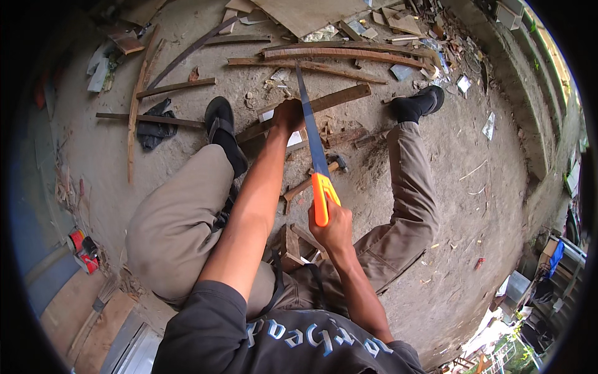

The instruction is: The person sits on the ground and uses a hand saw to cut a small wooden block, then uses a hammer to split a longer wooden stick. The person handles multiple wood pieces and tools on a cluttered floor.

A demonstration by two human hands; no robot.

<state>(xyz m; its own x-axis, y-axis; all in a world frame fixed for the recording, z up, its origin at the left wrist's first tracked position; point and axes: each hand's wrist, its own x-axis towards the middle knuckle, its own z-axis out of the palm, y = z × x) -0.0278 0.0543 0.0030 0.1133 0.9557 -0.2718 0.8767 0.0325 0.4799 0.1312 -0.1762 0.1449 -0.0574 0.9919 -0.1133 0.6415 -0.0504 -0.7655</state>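
My right hand is closed around the orange handle of a hand saw. Its dark, tapering blade points away from me and crosses a wooden plank. On that plank, just left of the blade, my left hand grips the wood, fingers partly hidden. The plank slants up to the right and sits between my feet. Below it on the ground lies a hammer, partly covered by the saw. Pale pieces show under the plank near my left hand.
Long wooden strips lie across the far ground, with more sticks at the left beside a black plastic bag. A wooden stool-like frame stands between my legs. Concrete steps edge the right side. Red cans sit at far left.
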